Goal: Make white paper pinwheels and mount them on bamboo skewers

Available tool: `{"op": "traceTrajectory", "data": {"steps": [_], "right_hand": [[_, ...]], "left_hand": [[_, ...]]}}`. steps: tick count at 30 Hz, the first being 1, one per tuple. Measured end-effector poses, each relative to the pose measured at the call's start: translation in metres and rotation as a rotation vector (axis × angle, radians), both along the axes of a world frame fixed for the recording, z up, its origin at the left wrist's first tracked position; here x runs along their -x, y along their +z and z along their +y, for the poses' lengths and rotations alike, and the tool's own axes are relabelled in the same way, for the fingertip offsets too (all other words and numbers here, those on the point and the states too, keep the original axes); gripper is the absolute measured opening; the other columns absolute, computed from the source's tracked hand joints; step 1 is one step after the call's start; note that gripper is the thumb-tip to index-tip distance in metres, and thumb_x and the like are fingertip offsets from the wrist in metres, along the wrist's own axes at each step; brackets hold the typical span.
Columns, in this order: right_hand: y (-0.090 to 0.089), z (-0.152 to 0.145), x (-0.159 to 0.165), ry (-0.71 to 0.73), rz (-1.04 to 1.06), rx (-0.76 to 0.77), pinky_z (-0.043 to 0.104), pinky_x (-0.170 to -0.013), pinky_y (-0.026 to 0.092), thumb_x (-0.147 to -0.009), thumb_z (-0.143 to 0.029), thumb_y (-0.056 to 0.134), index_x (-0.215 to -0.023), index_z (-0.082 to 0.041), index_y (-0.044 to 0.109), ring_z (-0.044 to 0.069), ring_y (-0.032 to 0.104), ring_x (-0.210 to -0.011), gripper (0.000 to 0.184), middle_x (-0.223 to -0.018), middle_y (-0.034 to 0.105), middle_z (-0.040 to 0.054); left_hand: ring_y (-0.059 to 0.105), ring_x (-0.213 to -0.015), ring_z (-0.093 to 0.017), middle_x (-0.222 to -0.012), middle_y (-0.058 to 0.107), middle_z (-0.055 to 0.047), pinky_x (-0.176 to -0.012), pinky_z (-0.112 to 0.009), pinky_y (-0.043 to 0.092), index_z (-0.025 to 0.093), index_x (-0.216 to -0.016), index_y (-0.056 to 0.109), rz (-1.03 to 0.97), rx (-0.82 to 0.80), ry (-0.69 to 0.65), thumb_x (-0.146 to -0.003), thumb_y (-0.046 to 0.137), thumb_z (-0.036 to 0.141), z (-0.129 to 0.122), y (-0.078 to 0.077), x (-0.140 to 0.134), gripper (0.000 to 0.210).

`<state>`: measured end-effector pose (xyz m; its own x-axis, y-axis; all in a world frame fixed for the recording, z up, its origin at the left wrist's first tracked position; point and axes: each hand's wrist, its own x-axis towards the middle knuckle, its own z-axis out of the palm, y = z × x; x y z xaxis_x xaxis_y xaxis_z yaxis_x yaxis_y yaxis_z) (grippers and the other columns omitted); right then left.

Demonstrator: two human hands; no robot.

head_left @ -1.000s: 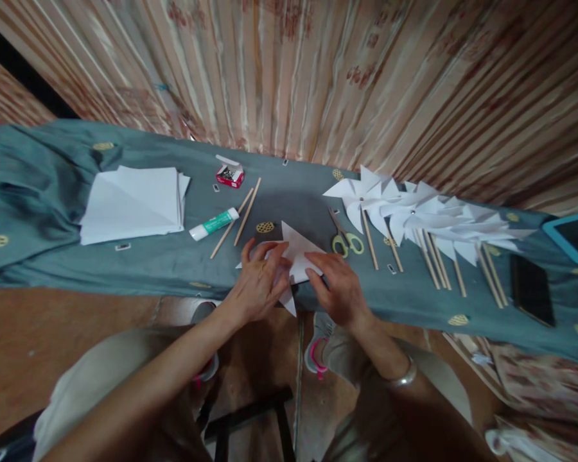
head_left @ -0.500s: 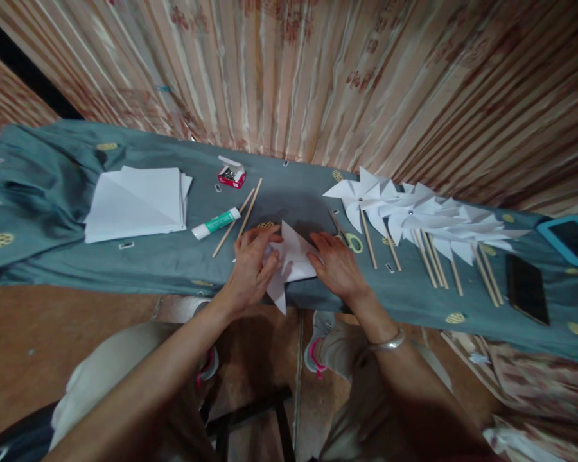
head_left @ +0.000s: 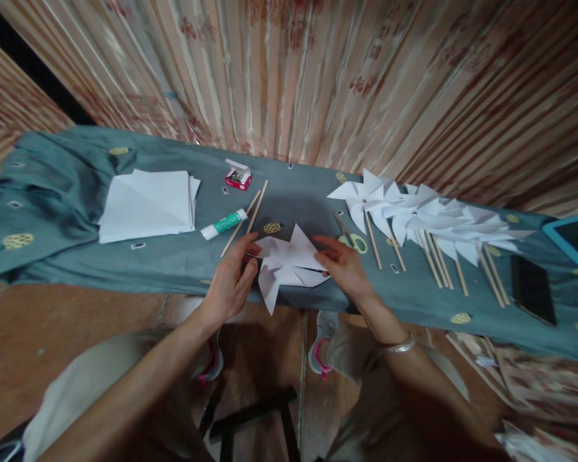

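A white paper pinwheel without a stick lies near the front edge of the cloth-covered table, its blades folded in and one point hanging toward me. My left hand is at its left blade, thumb and fingers apart around the tip. On the opposite side my right hand grips the right edge, with the thumb over the paper and the index finger stretched out. Just beyond my right hand are scissors with green handles. Two wooden sticks and a glue stick lie beyond my left hand.
A stack of white paper lies on the left of the green cloth. A small red box of metal fasteners stands open at the back. Finished pinwheels on sticks overlap at the right, beside a dark phone and a blue-framed device.
My left hand has drawn back to the left from the middle of the pinwheel, uncovering its folded centre. The pinwheel has turned slightly. My right hand stays at its right side.
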<state>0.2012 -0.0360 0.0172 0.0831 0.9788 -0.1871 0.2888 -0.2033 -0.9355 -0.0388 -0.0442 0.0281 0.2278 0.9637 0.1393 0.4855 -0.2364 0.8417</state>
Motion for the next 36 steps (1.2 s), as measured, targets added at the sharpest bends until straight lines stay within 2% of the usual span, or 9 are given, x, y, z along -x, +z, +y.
{"op": "traceTrajectory", "data": {"steps": [4, 9, 13, 16, 19, 26, 29, 32, 36], "right_hand": [[-0.007, -0.007, -0.005, -0.139, 0.22, 0.038, 0.021, -0.042, 0.049, -0.062, -0.035, 0.072, -0.097, -0.022, 0.072, 0.012, 0.06, -0.055, 0.037, -0.07, 0.07, -0.0007], [-0.008, -0.011, -0.013, -0.327, 0.349, -0.003, 0.024, -0.047, 0.051, -0.06, -0.037, 0.076, -0.092, -0.021, 0.073, 0.014, 0.063, -0.062, 0.036, -0.082, 0.073, 0.0025], [-0.007, -0.017, -0.009, -0.273, 0.359, -0.029, 0.028, -0.061, 0.056, -0.068, -0.039, 0.069, -0.093, -0.021, 0.071, 0.015, 0.066, -0.071, 0.031, -0.087, 0.073, 0.0028], [-0.009, -0.03, 0.0, -0.091, 0.197, -0.064, 0.031, -0.067, 0.057, -0.078, -0.035, 0.059, -0.104, -0.02, 0.069, 0.016, 0.067, -0.071, 0.032, -0.086, 0.073, 0.0042], [-0.009, -0.043, 0.005, 0.079, -0.143, -0.182, 0.032, -0.073, 0.056, -0.083, -0.026, 0.053, -0.112, -0.02, 0.066, 0.018, 0.069, -0.08, 0.032, -0.094, 0.074, 0.0066], [0.0, -0.049, 0.003, 0.331, -0.909, -0.501, 0.036, -0.074, 0.053, -0.091, -0.018, 0.05, -0.116, -0.012, 0.065, 0.024, 0.063, -0.079, 0.03, -0.081, 0.071, 0.009], [0.005, -0.048, 0.006, 0.335, -1.029, -0.593, 0.038, -0.077, 0.052, -0.09, -0.018, 0.052, -0.11, -0.013, 0.068, 0.025, 0.06, -0.085, 0.026, -0.094, 0.07, 0.0128], [0.008, -0.047, 0.006, 0.324, -1.07, -0.622, 0.042, -0.085, 0.052, -0.089, -0.018, 0.056, -0.108, -0.015, 0.069, 0.028, 0.056, -0.097, 0.023, -0.116, 0.064, 0.0166], [0.007, -0.044, 0.004, 0.332, -1.031, -0.611, 0.045, -0.092, 0.05, -0.087, -0.016, 0.058, -0.107, -0.016, 0.07, 0.029, 0.053, -0.109, 0.023, -0.127, 0.057, 0.0171]], "left_hand": [[0.06, -0.104, -0.022, -0.114, 0.062, -0.012, -0.093, -0.043, 0.049, 0.015, -0.135, 0.042, -0.034, 0.003, -0.009, -0.09, 0.04, 0.029, -0.001, -0.003, -0.002, 0.047], [0.058, -0.116, -0.024, -0.126, 0.058, -0.013, -0.099, -0.046, 0.048, 0.019, -0.14, 0.036, -0.154, 0.084, -0.004, -0.091, 0.042, 0.032, -0.002, -0.01, -0.006, 0.051], [0.059, -0.116, -0.024, -0.136, 0.052, -0.015, -0.098, -0.045, 0.049, 0.022, -0.146, 0.025, -0.241, 0.157, -0.023, -0.092, 0.042, 0.035, 0.0, -0.016, -0.011, 0.058], [0.053, -0.124, -0.026, -0.143, 0.047, -0.017, -0.1, -0.046, 0.047, 0.02, -0.147, 0.023, -0.266, 0.115, 0.006, -0.092, 0.044, 0.038, 0.005, -0.022, -0.012, 0.061], [0.045, -0.132, -0.026, -0.146, 0.043, -0.017, -0.108, -0.046, 0.039, 0.017, -0.145, 0.027, -0.241, 0.059, 0.044, -0.092, 0.044, 0.037, 0.01, -0.025, -0.01, 0.06], [0.034, -0.136, -0.029, -0.142, 0.045, -0.014, -0.111, -0.05, 0.029, 0.017, -0.142, 0.034, 0.187, -0.287, -0.042, -0.089, 0.043, 0.022, 0.007, -0.009, -0.01, 0.054], [0.032, -0.137, -0.028, -0.137, 0.051, -0.012, -0.109, -0.048, 0.029, 0.019, -0.14, 0.039, 0.317, -0.391, -0.142, -0.088, 0.041, 0.015, 0.006, -0.005, -0.014, 0.052], [0.033, -0.137, -0.027, -0.135, 0.055, -0.011, -0.108, -0.048, 0.028, 0.018, -0.137, 0.043, 0.361, -0.358, -0.216, -0.087, 0.04, 0.014, 0.006, -0.005, -0.02, 0.05], [0.029, -0.139, -0.026, -0.134, 0.058, -0.011, -0.111, -0.05, 0.022, 0.015, -0.133, 0.045, 0.352, -0.286, -0.265, -0.086, 0.038, 0.013, 0.006, -0.006, -0.025, 0.048]]}}
